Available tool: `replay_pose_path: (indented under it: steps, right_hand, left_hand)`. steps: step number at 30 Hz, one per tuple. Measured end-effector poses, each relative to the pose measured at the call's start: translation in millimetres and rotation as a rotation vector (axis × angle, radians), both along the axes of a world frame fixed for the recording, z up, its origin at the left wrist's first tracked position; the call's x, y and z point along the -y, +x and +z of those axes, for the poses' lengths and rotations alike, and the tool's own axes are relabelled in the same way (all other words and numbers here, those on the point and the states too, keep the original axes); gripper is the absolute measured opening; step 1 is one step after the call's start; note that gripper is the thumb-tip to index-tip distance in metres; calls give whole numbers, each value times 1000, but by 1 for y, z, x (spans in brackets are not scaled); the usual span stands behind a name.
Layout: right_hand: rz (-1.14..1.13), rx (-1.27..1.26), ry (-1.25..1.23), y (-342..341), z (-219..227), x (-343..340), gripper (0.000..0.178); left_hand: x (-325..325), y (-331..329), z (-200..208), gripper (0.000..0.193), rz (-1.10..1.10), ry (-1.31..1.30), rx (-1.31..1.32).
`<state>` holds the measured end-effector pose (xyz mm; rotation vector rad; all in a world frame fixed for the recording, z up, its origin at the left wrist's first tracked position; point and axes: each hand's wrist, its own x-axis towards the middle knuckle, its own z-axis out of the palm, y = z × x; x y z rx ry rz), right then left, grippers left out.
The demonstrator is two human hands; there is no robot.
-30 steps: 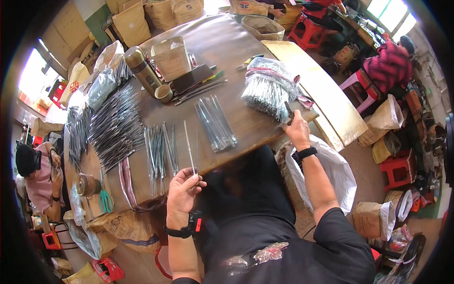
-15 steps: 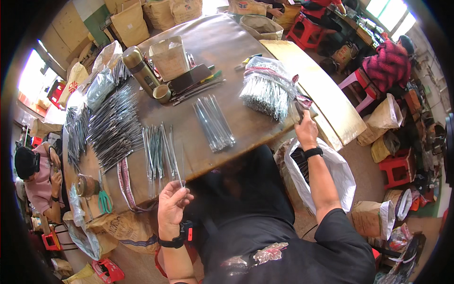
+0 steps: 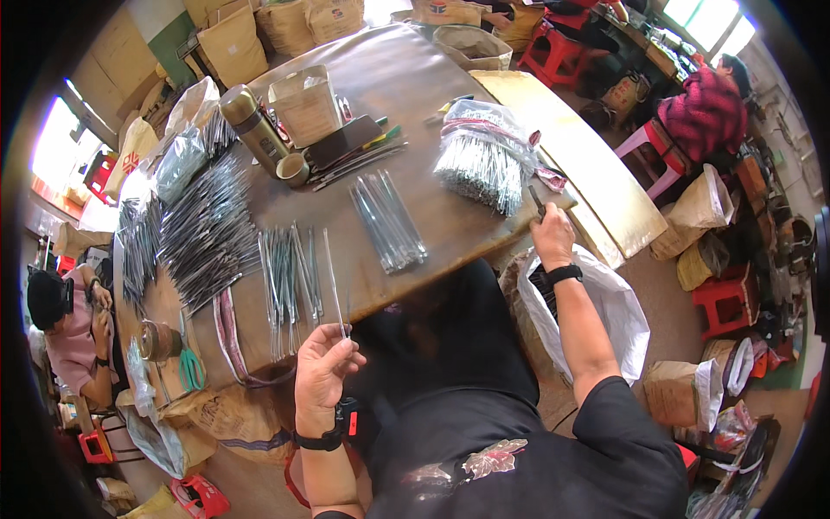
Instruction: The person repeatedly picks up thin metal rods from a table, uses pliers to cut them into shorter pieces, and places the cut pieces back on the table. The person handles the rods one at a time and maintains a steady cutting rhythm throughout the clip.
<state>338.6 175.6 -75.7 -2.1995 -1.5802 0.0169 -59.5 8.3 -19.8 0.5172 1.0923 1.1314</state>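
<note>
My left hand (image 3: pixel 324 372) pinches the lower end of a thin metal rod (image 3: pixel 331 268) between thumb and fingers. The rod stands nearly upright at the table's front edge. Just beyond it lies a loose row of similar rods (image 3: pixel 281 285). My right hand (image 3: pixel 553 235) is wrapped round a dark narrow tool (image 3: pixel 536 201) at the table's right corner; its exact kind is unclear. Beside that tool is a thick bundle of shiny rods (image 3: pixel 480 173) under clear plastic with a patterned strap. A neat flat group of rods (image 3: pixel 387 222) lies between my hands.
A large pile of rods (image 3: pixel 203 229) covers the table's left side. Behind it stand a flask (image 3: pixel 251 125), a cup (image 3: pixel 293 169) and a paper box (image 3: pixel 304 108). Teal-handled scissors (image 3: pixel 191 368) lie front left. A white-lined sack (image 3: pixel 605 303) is below my right arm. Co-workers sit left and far right.
My left hand has shifted slightly right with the rod, and its fingers have spread a little. My right hand has drawn slightly back and left with the dark tool, away from the strap.
</note>
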Motion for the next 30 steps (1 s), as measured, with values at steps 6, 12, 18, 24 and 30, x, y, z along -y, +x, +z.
replay_pose_path:
  steps: [6,12,18,24,30]
  right_hand:
    - [-36,-64,-49,8,-4,-8,28]
    - [-45,-1375,-62,29,-3,2,6]
    - [117,-2121,-317,38,11,-13,14]
    - [-66,-2264,-112,41,0,-48,19]
    - [-158,-2326,-82,42,-2,-56,9]
  left_hand:
    - [0,6,0,23,-9,-5,19]
    - [4,2,0,23,18,-15,6]
    - [1,3,3,23,20,-21,21]
    - [3,8,3,23,-3,-24,56]
    - [6,6,4,20,23,-1,63]
